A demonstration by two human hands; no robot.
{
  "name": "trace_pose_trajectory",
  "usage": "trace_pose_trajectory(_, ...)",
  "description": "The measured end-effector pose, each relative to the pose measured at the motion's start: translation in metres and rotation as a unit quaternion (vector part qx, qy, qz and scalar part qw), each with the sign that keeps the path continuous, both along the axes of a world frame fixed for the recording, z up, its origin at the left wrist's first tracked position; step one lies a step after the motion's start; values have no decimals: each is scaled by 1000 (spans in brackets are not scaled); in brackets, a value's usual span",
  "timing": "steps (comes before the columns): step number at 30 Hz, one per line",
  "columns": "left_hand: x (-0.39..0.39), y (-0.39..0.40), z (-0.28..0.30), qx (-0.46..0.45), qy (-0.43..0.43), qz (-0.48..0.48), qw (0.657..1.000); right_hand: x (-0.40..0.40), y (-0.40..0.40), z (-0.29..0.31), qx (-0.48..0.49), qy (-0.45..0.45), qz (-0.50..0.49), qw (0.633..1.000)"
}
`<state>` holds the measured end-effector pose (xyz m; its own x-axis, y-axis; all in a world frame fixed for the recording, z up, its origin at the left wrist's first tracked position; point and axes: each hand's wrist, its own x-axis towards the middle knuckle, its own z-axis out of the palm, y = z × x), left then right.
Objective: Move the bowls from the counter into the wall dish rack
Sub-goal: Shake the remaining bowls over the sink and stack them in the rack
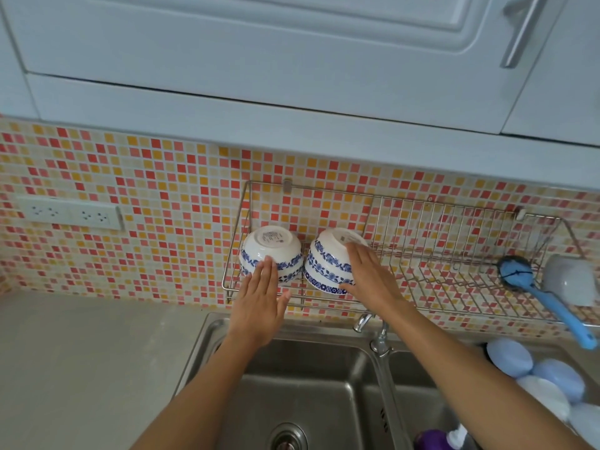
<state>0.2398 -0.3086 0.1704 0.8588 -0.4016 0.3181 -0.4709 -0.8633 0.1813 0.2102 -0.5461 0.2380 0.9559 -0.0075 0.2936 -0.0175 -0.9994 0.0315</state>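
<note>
Both stacks are up in the wire wall dish rack (422,228) at its left end, upside down: left hand (259,303) lies flat-fingered against the left bowls (271,251), right hand (367,277) rests open on the right bowls (328,264). Looks like final settling, so next both palms must lift away gently, since glazed blue-and-white china slides on thin steel rods

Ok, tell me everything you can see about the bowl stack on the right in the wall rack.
The right bowl stack looks like two or three white glazed bowls with blue floral bands, nested upside down, foot ring up and tilted toward the left. It sits in the wire wall dish rack, beside the left bowl, close to or touching it. The right hand rests flat on its right side, fingers straight.
</note>
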Motion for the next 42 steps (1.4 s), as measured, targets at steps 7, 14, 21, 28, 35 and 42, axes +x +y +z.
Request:
trace_pose_trajectory(7, -2, 2, 2, 9, 3, -9, 1000, -2, 1, 0, -8, 11, -9, 1000)
trace_pose_trajectory(14, 20, -6, 21, -44, 27, -32, 998, 9, 29, -11, 144, -38, -73, 986)
trace_pose_trajectory(21, 50, 1, 24, -20, 7, -52, 998, 17, 46, -28, 196, -68, -117, 971)
trace_pose_trajectory(28, 55, 5, 15, -28, -21, -63, 997, 20, 33, -24, 167, -74, -81, 980)
trace_pose_trajectory(35, 57, 6, 13, -21, -22, -62, 998, 3, 21, -14, 159, -55, -53, 984)
trace_pose_trajectory(42, 51, -17, 41, 14, -71, -95, 993, 0, 21, -19, 260, -119, -50, 957)
